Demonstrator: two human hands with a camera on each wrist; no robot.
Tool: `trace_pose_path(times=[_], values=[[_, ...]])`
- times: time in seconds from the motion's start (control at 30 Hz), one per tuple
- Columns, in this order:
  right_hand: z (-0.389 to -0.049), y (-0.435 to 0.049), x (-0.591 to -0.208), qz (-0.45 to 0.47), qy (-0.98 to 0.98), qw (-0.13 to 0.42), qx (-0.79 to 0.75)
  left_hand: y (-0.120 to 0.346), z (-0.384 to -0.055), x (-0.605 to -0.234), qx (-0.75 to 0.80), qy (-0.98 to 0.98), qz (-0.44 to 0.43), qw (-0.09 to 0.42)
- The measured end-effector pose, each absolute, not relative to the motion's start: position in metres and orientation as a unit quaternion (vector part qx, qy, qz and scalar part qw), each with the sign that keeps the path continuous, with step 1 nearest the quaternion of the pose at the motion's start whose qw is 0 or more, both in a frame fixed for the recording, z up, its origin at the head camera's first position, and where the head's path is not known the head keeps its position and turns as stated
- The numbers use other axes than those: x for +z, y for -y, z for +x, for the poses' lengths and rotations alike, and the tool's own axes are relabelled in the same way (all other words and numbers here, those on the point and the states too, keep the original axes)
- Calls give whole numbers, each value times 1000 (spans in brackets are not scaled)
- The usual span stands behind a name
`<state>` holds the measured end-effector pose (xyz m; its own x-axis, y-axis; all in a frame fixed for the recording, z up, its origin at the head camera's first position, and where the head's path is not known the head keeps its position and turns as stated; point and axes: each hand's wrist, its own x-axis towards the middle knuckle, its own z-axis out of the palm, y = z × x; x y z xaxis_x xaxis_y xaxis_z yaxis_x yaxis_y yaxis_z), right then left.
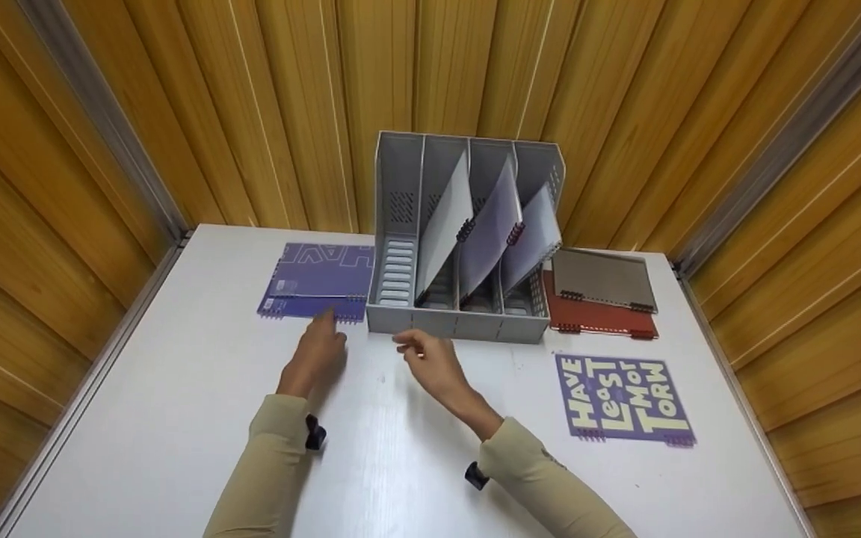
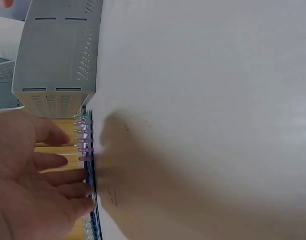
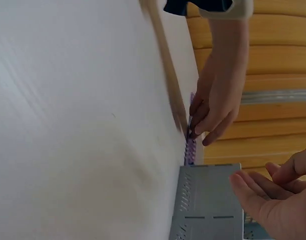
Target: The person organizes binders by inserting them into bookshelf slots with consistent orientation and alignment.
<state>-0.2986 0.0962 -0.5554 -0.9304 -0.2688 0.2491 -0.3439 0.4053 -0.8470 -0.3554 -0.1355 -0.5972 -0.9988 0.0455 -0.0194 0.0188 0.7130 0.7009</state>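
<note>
Two purple spiral notebooks (image 1: 322, 270) lie overlapped on the left side of the table. My left hand (image 1: 316, 351) is at their coil-bound front edge, fingertips right at the coils (image 2: 83, 135), with the fingers relaxed and the palm showing in the left wrist view. A grey file organizer (image 1: 468, 325) with several slots stands at the back middle. Its leftmost slot holds nothing, while the others hold a white-covered notebook (image 1: 445, 232), a pale purple one (image 1: 492, 228) and a smaller pale one (image 1: 534, 239), all leaning. My right hand (image 1: 436, 366) hovers before the organizer, fingers loosely bent around nothing.
Right of the organizer, a grey-brown notebook (image 1: 602, 278) overlaps a red notebook (image 1: 602, 317). Nearer the front right lies a purple notebook with large pale letters (image 1: 625, 396). Yellow wood-look panels (image 1: 311, 112) wall in the white table (image 1: 176, 418).
</note>
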Motion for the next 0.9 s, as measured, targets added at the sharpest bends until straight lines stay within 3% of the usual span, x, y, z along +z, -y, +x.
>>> trace_pose_path(times=[0.1,0.27,0.37,0.9], values=[[-289,-85,-564,218,850,33,478,136,-348,-604,329,-944,22,6],[-285,-71,-574,241,862,39,445,129,-334,-611,207,-972,56,-98],[-285,-64,-579,247,866,50,432,129,-325,-609,175,-975,51,-127],[-300,-2,-597,359,904,65,224,144,-287,-595,209,-973,38,-89]])
